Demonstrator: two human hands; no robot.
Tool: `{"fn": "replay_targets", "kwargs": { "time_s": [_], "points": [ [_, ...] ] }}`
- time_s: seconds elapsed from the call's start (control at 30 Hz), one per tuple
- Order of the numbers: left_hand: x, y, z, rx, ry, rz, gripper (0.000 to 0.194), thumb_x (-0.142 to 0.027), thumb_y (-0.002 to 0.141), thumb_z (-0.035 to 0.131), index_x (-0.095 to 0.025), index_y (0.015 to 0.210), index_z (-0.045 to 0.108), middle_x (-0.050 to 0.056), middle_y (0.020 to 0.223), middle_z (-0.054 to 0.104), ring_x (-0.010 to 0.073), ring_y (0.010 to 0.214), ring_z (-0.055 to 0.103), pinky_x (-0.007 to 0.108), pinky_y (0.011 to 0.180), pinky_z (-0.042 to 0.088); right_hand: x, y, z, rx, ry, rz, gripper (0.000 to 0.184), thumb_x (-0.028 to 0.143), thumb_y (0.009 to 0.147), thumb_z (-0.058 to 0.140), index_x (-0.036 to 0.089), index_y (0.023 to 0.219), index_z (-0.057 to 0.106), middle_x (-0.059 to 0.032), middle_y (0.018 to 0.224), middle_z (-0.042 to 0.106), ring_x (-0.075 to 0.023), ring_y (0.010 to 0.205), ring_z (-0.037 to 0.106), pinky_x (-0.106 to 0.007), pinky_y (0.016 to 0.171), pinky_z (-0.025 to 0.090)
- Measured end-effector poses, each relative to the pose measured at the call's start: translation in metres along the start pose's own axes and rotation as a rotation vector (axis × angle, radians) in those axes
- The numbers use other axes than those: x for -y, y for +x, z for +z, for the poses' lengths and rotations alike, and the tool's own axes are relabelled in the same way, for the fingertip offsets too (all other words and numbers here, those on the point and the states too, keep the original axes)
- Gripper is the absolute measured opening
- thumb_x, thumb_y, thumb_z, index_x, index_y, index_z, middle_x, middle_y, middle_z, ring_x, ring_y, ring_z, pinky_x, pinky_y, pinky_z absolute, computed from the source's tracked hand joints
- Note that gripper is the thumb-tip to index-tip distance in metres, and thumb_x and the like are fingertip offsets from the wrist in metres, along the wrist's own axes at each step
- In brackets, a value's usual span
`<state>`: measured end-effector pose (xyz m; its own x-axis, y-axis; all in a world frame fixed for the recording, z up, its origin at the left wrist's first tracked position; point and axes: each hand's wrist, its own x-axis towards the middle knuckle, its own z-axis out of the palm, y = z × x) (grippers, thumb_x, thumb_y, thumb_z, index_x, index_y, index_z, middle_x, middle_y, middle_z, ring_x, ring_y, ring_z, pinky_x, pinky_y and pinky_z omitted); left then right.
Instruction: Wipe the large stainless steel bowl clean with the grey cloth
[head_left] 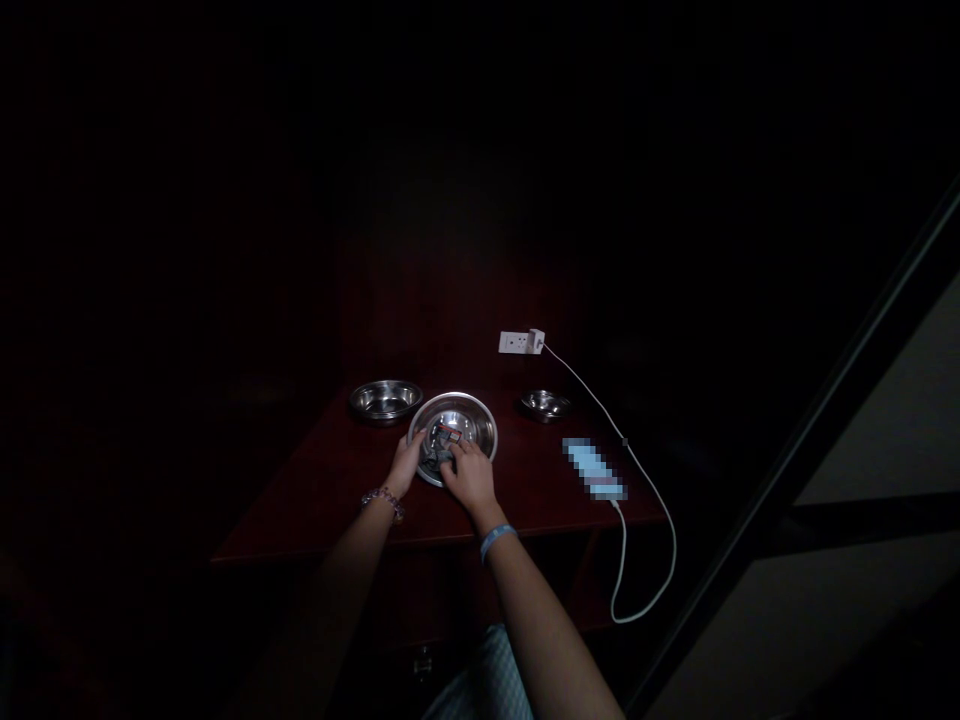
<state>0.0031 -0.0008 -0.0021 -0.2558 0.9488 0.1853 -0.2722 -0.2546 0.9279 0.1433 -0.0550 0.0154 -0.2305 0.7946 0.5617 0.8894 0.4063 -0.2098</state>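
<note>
A shiny metal bowl (480,415) is tilted toward me over the dark red table. My left hand (406,464) grips its left rim, with the thumb at the edge. Inside the bowl lies a crumpled grey cloth (433,455) with a small red and white label (450,434). My right hand (470,473) reaches in over the near rim, its fingers closed on the cloth. Part of the cloth is hidden by that hand.
On the red table (315,500), a wide metal bowl (385,401) stands at left and a smaller one (545,404) at right. A blurred-out phone (595,469) lies at right, its white cable (652,480) looping past the table edge to a wall socket (514,343).
</note>
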Motion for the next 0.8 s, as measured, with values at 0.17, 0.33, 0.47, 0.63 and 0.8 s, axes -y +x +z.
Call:
{"fn": "replay_targets", "kwargs": {
  "time_s": [0.17,0.33,0.47,0.63,0.8],
  "points": [
    [0.0013,0.0022,-0.0021,-0.002,0.009,0.004,0.041,-0.046,0.064,0.071,-0.014,0.089,0.071,0.01,0.091,0.076,0.0283,0.095,0.069,0.04,0.091,0.051,0.0018,-0.0008,-0.003,0.022,0.101,-0.022,0.028,0.022,0.085,0.056,0.02,0.109,0.069,-0.0087,0.108,0.072,-0.0221,0.103,0.065,-0.031,0.092,0.05],
    [0.0002,0.0012,-0.0023,0.005,-0.018,0.027,0.038,-0.047,0.064,0.071,-0.015,0.085,0.071,0.008,0.088,0.076,0.0269,0.092,0.069,0.037,0.087,0.052,0.001,-0.0015,-0.006,0.057,0.266,-0.11,0.029,0.023,0.083,0.059,0.021,0.11,0.069,-0.0069,0.114,0.073,-0.0221,0.106,0.067,-0.032,0.095,0.05],
    [0.0013,0.0014,-0.0031,0.024,-0.035,0.04,0.039,-0.048,0.065,0.071,-0.015,0.086,0.07,0.008,0.087,0.076,0.0271,0.094,0.07,0.038,0.088,0.052,-0.0004,-0.0023,-0.0051,0.051,0.345,-0.124,0.03,0.023,0.084,0.06,0.022,0.112,0.069,-0.0052,0.118,0.072,-0.0212,0.109,0.067,-0.032,0.099,0.05],
    [0.004,0.0038,-0.005,0.017,-0.047,0.026,0.043,-0.048,0.067,0.071,-0.015,0.094,0.07,0.01,0.096,0.076,0.0285,0.101,0.069,0.041,0.096,0.049,-0.001,-0.0024,-0.0062,-0.014,0.374,-0.106,0.033,0.028,0.093,0.053,0.025,0.123,0.066,-0.0044,0.12,0.071,-0.0199,0.112,0.065,-0.033,0.1,0.05],
    [0.0003,0.001,-0.0036,0.019,-0.047,0.001,0.044,-0.048,0.074,0.068,-0.015,0.103,0.069,0.012,0.109,0.075,0.0279,0.11,0.067,0.039,0.1,0.047,-0.0043,-0.0013,-0.0093,-0.198,0.37,0.02,0.031,0.032,0.096,0.048,0.023,0.118,0.068,-0.0064,0.116,0.07,-0.0214,0.111,0.062,-0.033,0.098,0.048]
  ]
}}
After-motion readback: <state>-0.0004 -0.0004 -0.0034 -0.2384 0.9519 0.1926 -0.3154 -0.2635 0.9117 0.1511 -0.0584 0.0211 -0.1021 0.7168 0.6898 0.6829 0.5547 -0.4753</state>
